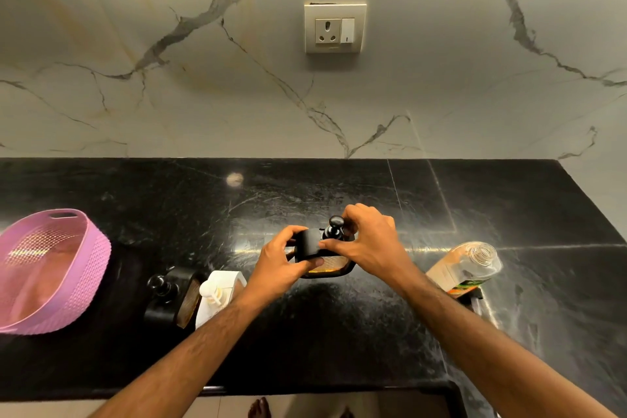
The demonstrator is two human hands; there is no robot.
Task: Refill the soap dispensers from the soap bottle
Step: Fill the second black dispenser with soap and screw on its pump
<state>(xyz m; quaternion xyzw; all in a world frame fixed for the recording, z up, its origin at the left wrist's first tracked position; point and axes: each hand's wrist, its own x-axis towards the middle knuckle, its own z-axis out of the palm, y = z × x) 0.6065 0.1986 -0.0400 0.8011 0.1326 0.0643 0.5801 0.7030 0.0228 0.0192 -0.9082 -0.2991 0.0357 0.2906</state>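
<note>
Dispenser (325, 256) gripped by both curled hands (368, 241).

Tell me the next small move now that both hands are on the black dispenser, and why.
Probably twist the pump loose with the right hand while the left hand steadies the black dispenser. The pump is still seated on top, so nothing can be poured in yet, and the soap bottle stands already uncapped just to the right on the counter.

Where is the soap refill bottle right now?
In the head view the clear soap bottle stands on the black counter to the right of the right hand, untouched, apart from the dispenser both hands hold.
</note>
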